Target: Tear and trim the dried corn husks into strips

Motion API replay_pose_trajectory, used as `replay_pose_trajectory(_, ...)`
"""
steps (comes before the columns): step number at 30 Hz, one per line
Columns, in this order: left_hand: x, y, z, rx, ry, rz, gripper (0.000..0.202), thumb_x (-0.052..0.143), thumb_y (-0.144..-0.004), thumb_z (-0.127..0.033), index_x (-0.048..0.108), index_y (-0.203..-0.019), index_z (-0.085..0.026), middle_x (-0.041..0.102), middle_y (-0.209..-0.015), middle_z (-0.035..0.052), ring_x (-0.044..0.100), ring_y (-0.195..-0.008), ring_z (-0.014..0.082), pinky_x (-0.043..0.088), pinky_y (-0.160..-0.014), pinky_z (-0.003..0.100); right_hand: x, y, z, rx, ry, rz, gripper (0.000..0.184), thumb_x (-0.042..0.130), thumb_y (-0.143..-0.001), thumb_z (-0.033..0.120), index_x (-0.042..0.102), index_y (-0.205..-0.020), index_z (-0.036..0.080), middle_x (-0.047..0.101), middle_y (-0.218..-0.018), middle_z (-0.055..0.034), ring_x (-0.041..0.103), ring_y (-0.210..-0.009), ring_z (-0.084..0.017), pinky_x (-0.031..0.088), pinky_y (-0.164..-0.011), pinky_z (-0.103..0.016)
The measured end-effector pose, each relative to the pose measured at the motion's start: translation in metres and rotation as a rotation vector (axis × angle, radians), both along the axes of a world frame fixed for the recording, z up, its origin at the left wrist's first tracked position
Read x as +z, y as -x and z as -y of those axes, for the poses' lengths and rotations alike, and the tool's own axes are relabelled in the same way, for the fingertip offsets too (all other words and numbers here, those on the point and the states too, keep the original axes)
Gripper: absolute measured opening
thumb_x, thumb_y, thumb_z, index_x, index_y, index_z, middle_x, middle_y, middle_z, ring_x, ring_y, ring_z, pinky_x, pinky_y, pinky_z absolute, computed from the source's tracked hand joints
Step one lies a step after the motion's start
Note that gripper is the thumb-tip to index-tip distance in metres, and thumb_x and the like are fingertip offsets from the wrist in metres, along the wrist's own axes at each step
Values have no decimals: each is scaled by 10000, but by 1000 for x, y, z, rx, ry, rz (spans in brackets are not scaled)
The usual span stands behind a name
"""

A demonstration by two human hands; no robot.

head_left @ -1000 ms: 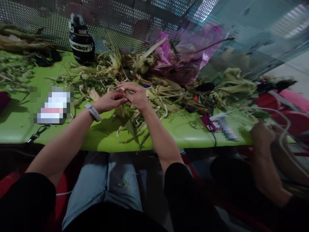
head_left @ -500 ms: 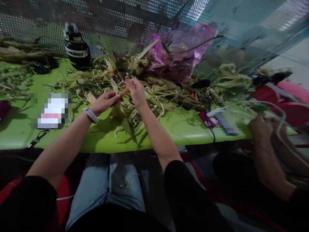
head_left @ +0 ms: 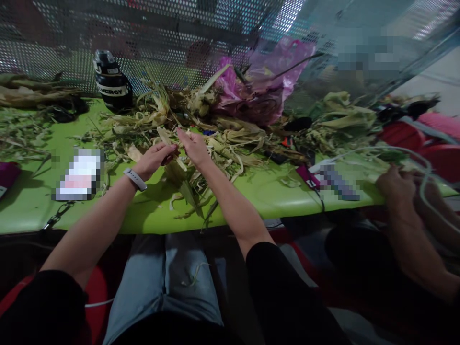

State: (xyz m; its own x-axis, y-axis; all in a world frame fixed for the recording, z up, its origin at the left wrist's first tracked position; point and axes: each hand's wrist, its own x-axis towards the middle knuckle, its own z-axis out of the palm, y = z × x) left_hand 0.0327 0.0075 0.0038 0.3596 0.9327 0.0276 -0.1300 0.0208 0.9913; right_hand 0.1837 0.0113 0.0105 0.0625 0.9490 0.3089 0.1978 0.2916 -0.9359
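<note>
My left hand (head_left: 156, 159) is closed, with a pale dried corn husk (head_left: 164, 135) sticking up from between its fingers. Close beside it, my right hand (head_left: 195, 149) is pinched, fingertips pointing up and to the left; whatever sits in the pinch is too small to make out. Both hands are over a heap of corn husks (head_left: 235, 136) on the green table (head_left: 151, 211). Below them, a long greenish husk (head_left: 189, 191) hangs toward the near edge.
A black bottle (head_left: 114, 88) stands behind the heap, and a pink plastic bag (head_left: 258, 91) lies against the perforated screen. A phone (head_left: 79, 175) is at left. Another phone (head_left: 339, 182) lies at right, near a co-worker's hands (head_left: 397, 184) and a white cable (head_left: 381, 148).
My hands have drawn slightly apart, the right hand shifting down and left in view. The yellowish piece between them no longer shows. The whole view has shifted a little.
</note>
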Motion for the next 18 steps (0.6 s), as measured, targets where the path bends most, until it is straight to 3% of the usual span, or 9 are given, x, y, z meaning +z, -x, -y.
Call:
replay_pose_trajectory(6, 3, -4, 7, -39, -79, -58, 299, 638, -883, -300, 612, -634, -137, 503, -526, -17, 390, -475, 54, 292, -474, 197, -2, -6, -5, -21, -26, 10, 623, 540, -819, 711, 270, -551, 218, 246, -515, 64, 245, -500, -64, 217, -496, -247)
replay_pose_trajectory(11, 2, -4, 7, -19, -5, 137, 299, 619, -905, -407, 661, -782, -138, 640, -664, 29, 576, -596, 105, 458, -590, 224, 9, -16, 0, 26, 136, -8, 655, 334, -881, 764, 391, -531, 213, 322, -452, 43, 318, -453, -88, 270, -480, -257)
replay_pose_trajectory(14, 1, -3, 4, 60, 26, 248, 249, 695, -853, -390, 669, -860, -143, 657, -730, 18, 608, -657, 107, 490, -630, 221, 11, -17, 2, 113, 138, 121, 642, 409, -854, 764, 411, -536, 206, 367, -466, 39, 356, -475, -91, 284, -502, -257)
replay_pose_trajectory(18, -2, -2, 0, 91, -21, 229, 282, 764, -791, -395, 658, -800, -134, 614, -677, -6, 544, -597, 68, 450, -574, 178, 3, -10, 2, 163, -11, 287, 581, 504, -833, 718, 439, -584, 198, 389, -542, 46, 367, -562, -94, 288, -560, -249)
